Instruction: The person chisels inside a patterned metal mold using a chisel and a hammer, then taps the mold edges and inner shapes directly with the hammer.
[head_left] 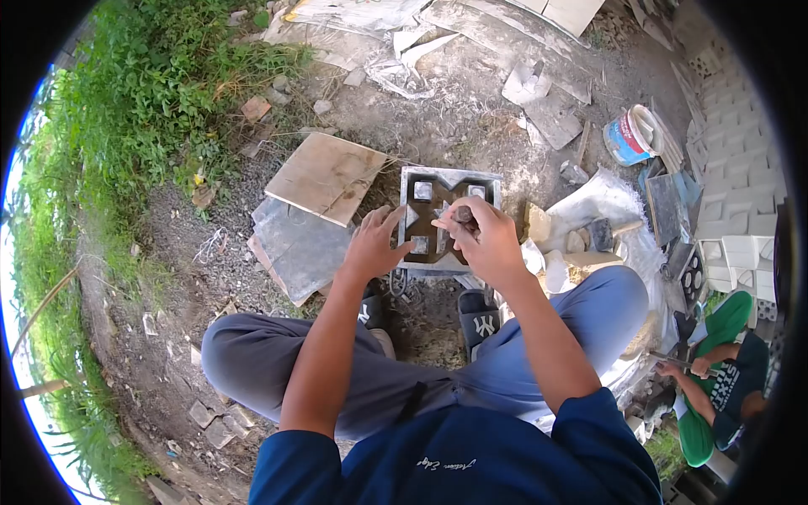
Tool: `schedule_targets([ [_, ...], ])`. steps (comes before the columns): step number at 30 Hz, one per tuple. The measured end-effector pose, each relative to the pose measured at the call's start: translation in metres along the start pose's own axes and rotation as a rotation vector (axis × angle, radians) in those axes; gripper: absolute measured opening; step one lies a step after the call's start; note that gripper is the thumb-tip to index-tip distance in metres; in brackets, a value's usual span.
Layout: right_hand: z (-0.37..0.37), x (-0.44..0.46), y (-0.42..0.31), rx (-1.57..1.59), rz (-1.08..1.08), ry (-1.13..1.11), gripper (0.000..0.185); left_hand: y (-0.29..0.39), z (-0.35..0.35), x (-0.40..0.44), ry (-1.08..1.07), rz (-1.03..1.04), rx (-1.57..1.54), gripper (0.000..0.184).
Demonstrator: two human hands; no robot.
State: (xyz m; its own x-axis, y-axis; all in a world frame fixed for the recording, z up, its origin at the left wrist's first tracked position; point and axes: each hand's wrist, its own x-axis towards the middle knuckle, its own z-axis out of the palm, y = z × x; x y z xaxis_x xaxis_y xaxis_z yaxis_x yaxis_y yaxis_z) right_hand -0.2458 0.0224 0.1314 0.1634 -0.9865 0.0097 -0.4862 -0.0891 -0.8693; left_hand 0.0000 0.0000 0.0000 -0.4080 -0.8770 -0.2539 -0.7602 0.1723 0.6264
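Note:
A square grey mould (410, 259) with raised blocks and a brownish inside lies on the ground before me, between my feet and the bare dirt. My left hand (370, 246) rests at its left edge, fingers spread, holding nothing. Over the mould's right side, my right hand (490, 244) is closed around a short brown thing with a rounded end (462, 215). Its exact kind I cannot make out, as the fingers cover most of it. Part of the mould is hidden beneath this hand.
To the left lie a tan tile (324, 175) and a grey slab (305, 244). A labelled bucket (627, 139) stands at upper right, near a white sack (602, 202) with broken pieces. Another person (725, 379) sits at far right beside stacked pale blocks (736, 126).

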Motion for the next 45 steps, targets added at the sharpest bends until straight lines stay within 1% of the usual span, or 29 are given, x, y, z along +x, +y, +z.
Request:
schedule_targets([
  [2, -0.012, -0.015, -0.001, 0.055, -0.026, -0.024, 0.026, 0.028, 0.005, -0.013, 0.022, -0.077, 0.101, 0.115],
  [3, -0.006, 0.003, 0.004, -0.006, -0.009, -0.043, 0.026, 0.019, 0.01, 0.006, 0.026, -0.06, 0.036, 0.115],
  [5, 0.004, 0.006, 0.002, -0.032, -0.161, 0.014, 0.022, 0.016, -0.002, 0.005, -0.001, -0.064, 0.151, 0.119],
  [6, 0.003, 0.0, -0.008, -0.042, -0.09, -0.007, 0.029, 0.014, 0.002, 0.005, -0.036, -0.067, 0.158, 0.126],
  [7, 0.013, 0.004, 0.002, -0.042, -0.094, -0.008, 0.029, 0.009, -0.001, 0.008, -0.032, -0.068, 0.159, 0.126],
  [9, 0.029, 0.004, 0.028, -0.135, -0.325, 0.098, 0.027, 0.01, 0.008, 0.006, -0.056, -0.055, 0.215, 0.135],
  [11, 0.036, 0.001, 0.035, -0.117, -0.28, 0.101, 0.027, 0.013, 0.011, 0.004, -0.085, -0.065, 0.232, 0.138],
  [13, 0.031, 0.002, 0.012, -0.112, -0.355, 0.121, 0.028, 0.012, 0.012, 0.009, -0.1, -0.083, 0.253, 0.141],
  [14, 0.03, 0.003, 0.015, -0.094, -0.486, 0.142, 0.03, 0.01, 0.014, 0.01, -0.069, -0.074, 0.241, 0.142],
  [15, 0.033, 0.004, 0.023, -0.087, -0.474, 0.131, 0.03, 0.009, 0.018, 0.006, -0.045, -0.068, 0.227, 0.142],
  [17, 0.041, 0.004, 0.046, -0.129, -0.295, 0.136, 0.028, 0.009, 0.02, 0.004, -0.04, -0.063, 0.218, 0.142],
  [18, 0.044, 0.012, 0.045, 0.0, -0.2, 0.088, 0.024, 0.01, 0.016, 0.006, -0.065, -0.07, 0.219, 0.14],
  [21, 0.03, 0.008, 0.025, -0.007, -0.191, 0.117, 0.026, 0.013, 0.013, 0.011, -0.108, -0.093, 0.219, 0.14],
  [22, 0.033, 0.002, 0.029, 0.048, -0.276, 0.144, 0.028, 0.011, 0.016, 0.011, -0.072, -0.082, 0.208, 0.14],
  [25, 0.052, 0.005, 0.054, -0.026, -0.302, 0.117, 0.028, 0.009, 0.017, 0.005, -0.058, -0.089, 0.198, 0.14],
  [26, 0.052, 0.009, 0.056, -0.05, -0.227, 0.082, 0.027, 0.011, 0.015, 0.007, -0.063, -0.094, 0.2, 0.141],
  [27, 0.047, 0.011, 0.05, -0.055, -0.23, 0.09, 0.027, 0.011, 0.014, 0.008, -0.059, -0.085, 0.201, 0.141],
  [29, 0.037, 0.01, 0.034, -0.074, -0.336, 0.108, 0.031, 0.01, 0.015, 0.008, -0.087, -0.095, 0.197, 0.139],
  [30, 0.045, -0.002, 0.043, 0.079, -0.331, 0.157, 0.031, 0.009, 0.015, 0.009, -0.093, -0.095, 0.196, 0.139],
  [31, 0.05, -0.004, 0.052, 0.083, -0.321, 0.152, 0.031, 0.008, 0.016, 0.009, -0.077, -0.091, 0.19, 0.14],
  [33, 0.053, 0.001, 0.064, 0.031, -0.28, 0.011, 0.017, 0.009, 0.016, 0.004, -0.063, -0.087, 0.184, 0.14],
  [35, 0.047, 0.003, 0.064, 0.058, -0.241, 0.006, 0.019, 0.01, 0.013, 0.006, -0.076, -0.095, 0.17, 0.14],
  [37, 0.036, 0.003, 0.04, -0.022, -0.325, 0.057, 0.02, 0.01, 0.013, 0.008, -0.065, -0.089, 0.172, 0.14],
  [38, 0.039, -0.003, 0.046, -0.003, -0.434, 0.1, 0.022, 0.008, 0.015, 0.006, -0.064, -0.09, 0.175, 0.139],
  [39, 0.044, -0.008, 0.054, 0.006, -0.418, 0.09, 0.022, 0.007, 0.018, 0.002, -0.08, -0.103, 0.17, 0.139],
  [41, 0.048, -0.001, 0.068, -0.091, -0.363, -0.044, 0.021, 0.007, 0.018, 0.003, -0.049, -0.089, 0.162, 0.139],
  [42, 0.044, 0.005, 0.059, -0.067, -0.268, -0.007, 0.029, 0.008, 0.016, 0.004, -0.049, -0.093, 0.156, 0.139],
  [43, 0.039, 0.004, 0.052, -0.07, -0.273, -0.008, 0.029, 0.009, 0.016, 0.005, -0.045, -0.092, 0.154, 0.139],
  [45, 0.034, -0.004, 0.044, 0.066, -0.254, 0.046, 0.029, 0.008, 0.015, 0.005, -0.06, -0.098, 0.158, 0.139],
])
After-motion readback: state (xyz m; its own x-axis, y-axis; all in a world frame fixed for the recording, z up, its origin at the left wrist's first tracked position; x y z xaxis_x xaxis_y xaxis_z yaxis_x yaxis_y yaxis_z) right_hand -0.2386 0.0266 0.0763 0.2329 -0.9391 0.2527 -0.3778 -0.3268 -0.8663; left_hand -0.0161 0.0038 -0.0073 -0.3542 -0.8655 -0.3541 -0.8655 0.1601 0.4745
